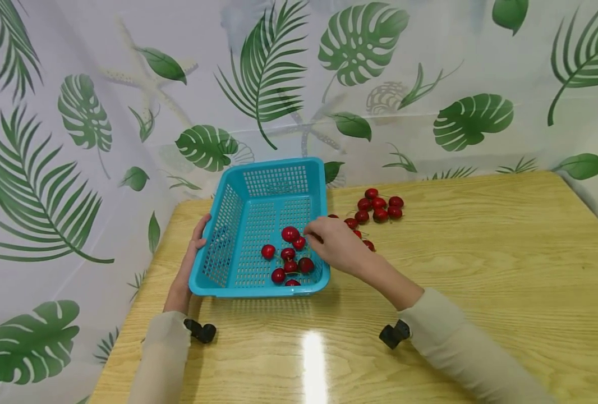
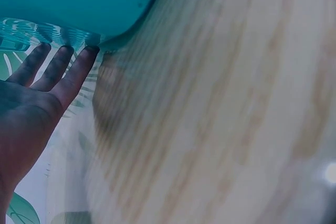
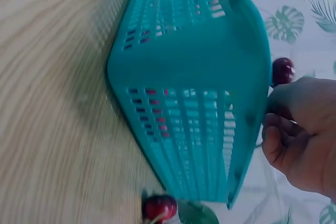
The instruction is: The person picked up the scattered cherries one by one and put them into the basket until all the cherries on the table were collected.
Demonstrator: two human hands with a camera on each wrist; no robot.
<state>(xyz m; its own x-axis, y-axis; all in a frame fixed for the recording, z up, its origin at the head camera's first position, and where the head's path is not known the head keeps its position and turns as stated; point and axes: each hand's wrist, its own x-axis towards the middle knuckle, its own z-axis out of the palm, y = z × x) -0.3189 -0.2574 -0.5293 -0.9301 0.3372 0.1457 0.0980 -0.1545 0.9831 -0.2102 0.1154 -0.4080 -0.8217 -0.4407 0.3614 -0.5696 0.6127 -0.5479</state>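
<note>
- Cherries [image 1: 288,254], red and round, lie in the lower-right part of a blue basket [image 1: 248,293], which stands left of centre in the head view.
- Loose cherries [image 1: 380,215] sit on the wooden tabletop [image 1: 481,264], right of the basket; some are partly hidden behind the right hand [image 1: 341,242].
- Edges: the tabletop's left edge slants down the frame near the left hand [image 1: 192,258], leaving a narrow strip there; the far edge meets a leaf-patterned backdrop [image 1: 380,140], close behind the basket.
- Room: wood stretches widely from the loose cherries to the rounded corner at the right, and from the basket's near rim down to the bottom of the frame, between the forearms.
- Direction: the basket's mouth faces up; its long axis appears to run up the frame, leaning slightly right at the far end. The cherries show no clear long axis.
- Left hand: fingers [image 2: 73,77] nearly straight and slightly spread, tips touching the basket's left side.
- Right hand: at the basket's right rim, fingers [image 1: 315,227] curled together beside a cherry [image 3: 283,72] showing above the rim; I cannot tell whether they pinch its stem.
</note>
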